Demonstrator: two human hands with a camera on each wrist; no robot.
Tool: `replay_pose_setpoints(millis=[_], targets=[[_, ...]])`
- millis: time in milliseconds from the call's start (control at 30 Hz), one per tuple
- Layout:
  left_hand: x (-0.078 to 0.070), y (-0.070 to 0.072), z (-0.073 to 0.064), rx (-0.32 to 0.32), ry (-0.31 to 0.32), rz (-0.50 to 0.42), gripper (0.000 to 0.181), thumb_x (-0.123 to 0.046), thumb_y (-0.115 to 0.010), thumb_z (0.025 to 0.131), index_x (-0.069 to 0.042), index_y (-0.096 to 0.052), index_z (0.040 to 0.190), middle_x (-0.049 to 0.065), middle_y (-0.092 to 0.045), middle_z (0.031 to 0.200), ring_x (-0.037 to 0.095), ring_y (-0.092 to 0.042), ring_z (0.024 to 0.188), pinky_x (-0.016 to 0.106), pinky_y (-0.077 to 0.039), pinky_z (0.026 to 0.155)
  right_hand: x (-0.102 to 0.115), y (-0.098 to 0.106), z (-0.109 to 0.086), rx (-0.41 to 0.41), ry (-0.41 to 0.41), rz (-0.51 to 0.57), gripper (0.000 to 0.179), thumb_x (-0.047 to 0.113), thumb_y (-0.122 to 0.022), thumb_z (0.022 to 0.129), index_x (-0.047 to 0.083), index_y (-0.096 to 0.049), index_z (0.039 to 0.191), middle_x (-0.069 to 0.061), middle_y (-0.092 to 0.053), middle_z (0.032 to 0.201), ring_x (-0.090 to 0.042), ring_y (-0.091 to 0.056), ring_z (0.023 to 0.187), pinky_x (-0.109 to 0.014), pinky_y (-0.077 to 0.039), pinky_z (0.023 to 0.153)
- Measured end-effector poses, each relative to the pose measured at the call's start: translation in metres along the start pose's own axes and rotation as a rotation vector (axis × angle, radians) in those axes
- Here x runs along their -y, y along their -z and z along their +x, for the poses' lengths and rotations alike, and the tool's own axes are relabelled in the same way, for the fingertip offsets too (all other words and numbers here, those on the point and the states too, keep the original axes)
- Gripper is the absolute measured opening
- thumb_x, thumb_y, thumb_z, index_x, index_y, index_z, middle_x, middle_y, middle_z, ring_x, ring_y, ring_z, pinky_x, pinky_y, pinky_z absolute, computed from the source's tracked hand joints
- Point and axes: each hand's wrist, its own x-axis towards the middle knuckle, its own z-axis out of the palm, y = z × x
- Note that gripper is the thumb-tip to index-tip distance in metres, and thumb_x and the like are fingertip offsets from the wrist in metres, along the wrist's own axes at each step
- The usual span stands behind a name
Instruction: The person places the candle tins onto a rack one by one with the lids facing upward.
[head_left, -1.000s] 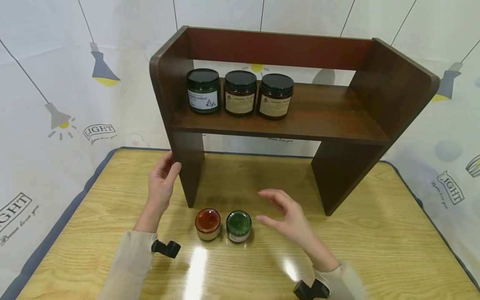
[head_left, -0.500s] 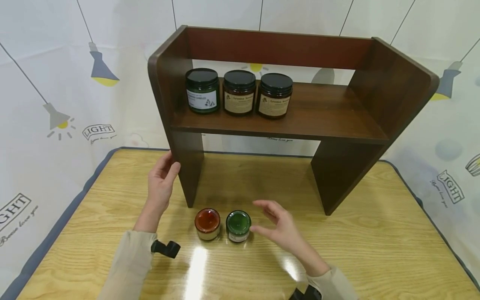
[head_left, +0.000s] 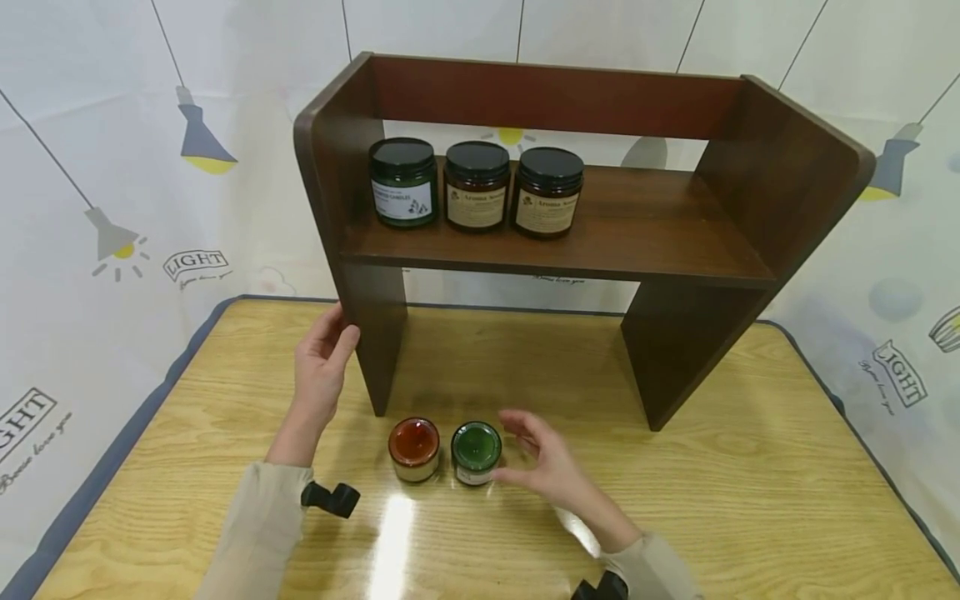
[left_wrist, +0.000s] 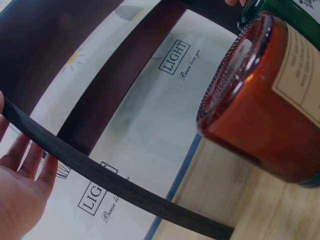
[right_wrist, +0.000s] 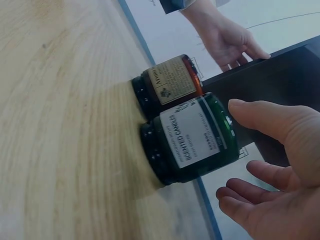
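Note:
In the head view my left hand (head_left: 321, 371) rests against the outer side of the dark wooden shelf's left panel (head_left: 375, 342), with its thumb at the front edge. An amber candle jar (head_left: 414, 450) and a green candle jar (head_left: 476, 452) stand upside down, side by side, on the table before the shelf. Beside the green jar, my right hand (head_left: 551, 467) is spread with thumb and fingers apart. The right wrist view shows the green jar (right_wrist: 197, 137) close to that hand (right_wrist: 280, 175), its lid on the table; a gap shows between the fingers and the glass.
On the upper board (head_left: 667, 225) of the shelf, three lidded candle jars stand upright toward the left: a green one (head_left: 403, 187) and two amber ones. The right panel (head_left: 675, 358) meets the table (head_left: 765, 492). A printed cloth (head_left: 150, 192) hangs behind.
My right hand has moved left and slightly downward to the green candle jar's right side. The left hand stays at the shelf panel, and the jars have not moved.

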Motion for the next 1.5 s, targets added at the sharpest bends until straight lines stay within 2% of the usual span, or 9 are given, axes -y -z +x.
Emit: replay_pose_setpoints(millis=[200, 367, 433, 700, 933, 1233, 1500], targets=[[0.0, 0.0, 0.0, -0.004, -0.001, -0.001, 0.033, 0.0, -0.055, 0.093, -0.025, -0.066, 0.112, -0.009, -0.062, 0.103, 0.005, -0.055, 0.091, 0.017, -0.044, 0.078, -0.009, -0.005, 0.001, 0.041, 0.002, 0.059, 0.071, -0.002, -0.079, 0.068, -0.015, -0.042, 0.127, -0.03, -0.049, 0.124, -0.044, -0.047, 0.117, -0.045, -0.036, 0.1], [0.0, 0.0, 0.0, -0.002, -0.002, -0.004, 0.033, 0.0, -0.055, 0.093, -0.025, -0.067, 0.111, -0.009, -0.062, 0.103, 0.005, -0.055, 0.092, 0.017, -0.044, 0.079, -0.014, -0.011, 0.0, 0.059, 0.1, 0.03, 0.071, 0.005, -0.082, 0.069, -0.015, -0.042, 0.125, -0.028, -0.053, 0.119, -0.04, -0.052, 0.112, -0.036, -0.041, 0.096], [0.0, 0.0, 0.0, -0.003, -0.001, -0.002, 0.034, 0.0, -0.055, 0.092, -0.025, -0.067, 0.111, -0.009, -0.062, 0.103, 0.005, -0.055, 0.092, 0.017, -0.045, 0.079, -0.015, -0.013, 0.0, 0.061, 0.114, 0.034, 0.072, 0.005, -0.082, 0.068, -0.016, -0.042, 0.124, -0.028, -0.053, 0.119, -0.04, -0.052, 0.113, -0.033, -0.042, 0.096], [-0.001, -0.001, -0.001, -0.004, 0.012, 0.0, 0.034, 0.0, -0.055, 0.093, -0.026, -0.067, 0.111, -0.009, -0.062, 0.104, 0.005, -0.055, 0.094, 0.017, -0.044, 0.08, -0.019, -0.019, 0.002, 0.068, -0.011, 0.061, 0.076, -0.004, -0.08, 0.067, -0.016, -0.038, 0.128, -0.031, -0.048, 0.125, -0.043, -0.047, 0.118, -0.037, -0.039, 0.098], [-0.001, -0.001, 0.0, 0.001, -0.003, -0.001, 0.031, -0.002, -0.056, 0.093, -0.025, -0.066, 0.111, -0.009, -0.063, 0.104, 0.005, -0.055, 0.093, 0.017, -0.044, 0.079, -0.022, -0.022, 0.005, 0.052, -0.016, 0.058, 0.076, -0.005, -0.081, 0.064, -0.014, -0.04, 0.128, -0.029, -0.05, 0.122, -0.041, -0.051, 0.114, -0.035, -0.042, 0.096], [-0.001, 0.0, -0.001, -0.002, -0.002, 0.01, 0.031, -0.002, -0.056, 0.093, -0.025, -0.066, 0.111, -0.01, -0.063, 0.104, 0.005, -0.055, 0.093, 0.017, -0.044, 0.079, -0.024, -0.025, 0.007, 0.036, 0.005, -0.036, 0.071, 0.001, -0.083, 0.066, -0.012, -0.046, 0.125, -0.024, -0.055, 0.117, -0.036, -0.057, 0.106, -0.036, -0.047, 0.091], [0.001, 0.0, 0.0, 0.001, -0.008, 0.0, 0.031, -0.002, -0.057, 0.092, -0.025, -0.066, 0.111, -0.009, -0.063, 0.103, 0.005, -0.055, 0.092, 0.017, -0.044, 0.079, -0.026, -0.025, 0.009, 0.017, 0.013, -0.111, 0.066, 0.004, -0.084, 0.065, -0.009, -0.052, 0.12, -0.017, -0.058, 0.111, -0.028, -0.06, 0.099, -0.03, -0.05, 0.085]])
